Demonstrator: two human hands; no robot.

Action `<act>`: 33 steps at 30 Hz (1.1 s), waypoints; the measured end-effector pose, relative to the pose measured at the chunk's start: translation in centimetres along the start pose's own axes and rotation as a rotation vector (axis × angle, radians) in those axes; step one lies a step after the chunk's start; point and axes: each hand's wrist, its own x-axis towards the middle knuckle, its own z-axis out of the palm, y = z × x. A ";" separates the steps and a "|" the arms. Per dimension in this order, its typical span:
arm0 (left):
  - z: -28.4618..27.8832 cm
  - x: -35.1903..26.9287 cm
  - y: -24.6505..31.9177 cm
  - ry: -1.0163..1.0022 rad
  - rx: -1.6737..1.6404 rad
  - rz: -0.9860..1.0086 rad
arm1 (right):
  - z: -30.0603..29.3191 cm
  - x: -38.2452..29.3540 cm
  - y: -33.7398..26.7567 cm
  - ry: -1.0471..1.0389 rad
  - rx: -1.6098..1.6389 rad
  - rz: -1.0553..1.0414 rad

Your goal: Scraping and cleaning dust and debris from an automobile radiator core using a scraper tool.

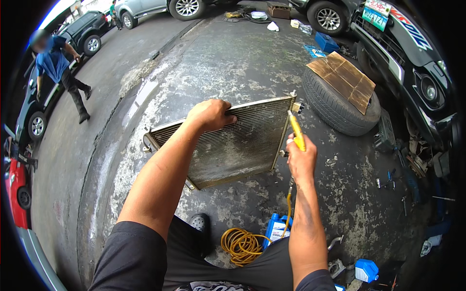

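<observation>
My left hand [211, 114] grips the top edge of a car air-conditioning condenser [236, 145], a flat finned metal panel. The condenser stands tilted on the stained floor in front of me, its fins dusty and darker towards the top. My right hand [303, 156] is closed around a yellow air blow gun [297, 131]. Its nozzle points up beside the condenser's right edge, near the upper fitting. From the gun's lower end a yellow air hose [289, 203] runs down towards a loose coil [240, 245] by my legs.
A tyre [327, 105] with a cardboard sheet [344, 80] on it lies at the right, beside a car front [400, 72]. A blue coolant jug [275, 229] stands near the coil. Hand tools [386, 182] lie at the right. A person [60, 65] walks at the upper left.
</observation>
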 end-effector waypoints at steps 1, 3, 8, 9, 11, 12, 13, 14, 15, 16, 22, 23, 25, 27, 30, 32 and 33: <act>0.0 0.0 -0.3 0.000 0.002 0.000 | 0.7 -0.5 -0.1 -0.029 -0.262 -0.190; 0.0 -0.3 -0.4 0.014 -0.025 0.001 | 1.8 -2.2 -0.5 -0.123 -0.331 -0.357; -0.2 -0.1 -0.1 0.001 -0.029 -0.017 | 0.3 -0.3 0.7 0.001 -0.079 -0.051; 0.0 -0.1 -0.1 -0.002 -0.028 -0.018 | 1.0 -1.0 0.7 -0.057 -0.293 -0.217; -0.1 0.0 -0.6 0.005 -0.023 -0.013 | 1.5 -1.6 0.1 -0.104 -0.321 -0.243; 0.0 -0.1 -0.6 0.012 -0.021 -0.010 | 0.8 -1.0 -0.5 -0.058 -0.115 -0.114; 0.0 -0.2 -0.4 0.012 -0.025 -0.010 | -0.2 0.1 -1.1 -0.009 0.093 0.014; 0.0 -0.3 -0.1 0.008 -0.021 -0.007 | -0.8 0.8 -1.0 0.068 0.258 0.032; 0.0 -0.2 0.0 0.005 -0.014 0.001 | -1.0 0.9 -0.9 0.057 0.096 -0.005; -0.1 -0.2 0.1 -0.013 -0.030 -0.015 | -0.5 0.7 -0.4 0.002 -0.119 -0.195; -0.1 -0.3 -0.3 0.010 -0.001 0.000 | -0.7 0.6 -0.9 0.086 0.264 0.077; -0.2 -0.3 -0.4 0.009 -0.002 0.000 | -0.2 0.8 0.1 0.014 -0.011 0.025; -0.3 -0.3 -0.1 -0.031 -0.009 -0.052 | 1.9 -1.5 1.5 -0.153 -0.388 -0.265; -0.7 -0.2 0.1 -0.034 -0.009 -0.048 | 2.2 -2.1 3.0 -0.178 -0.371 -0.175; -0.2 -0.2 0.0 -0.010 -0.026 -0.022 | 1.2 -0.2 6.4 0.045 0.150 0.223; 0.0 -0.3 -0.5 0.009 -0.042 0.002 | 2.3 -2.0 8.7 -0.162 -0.338 -0.152; 0.0 -0.3 -0.8 0.011 -0.031 0.001 | 3.0 -2.9 9.5 -0.243 -0.437 -0.317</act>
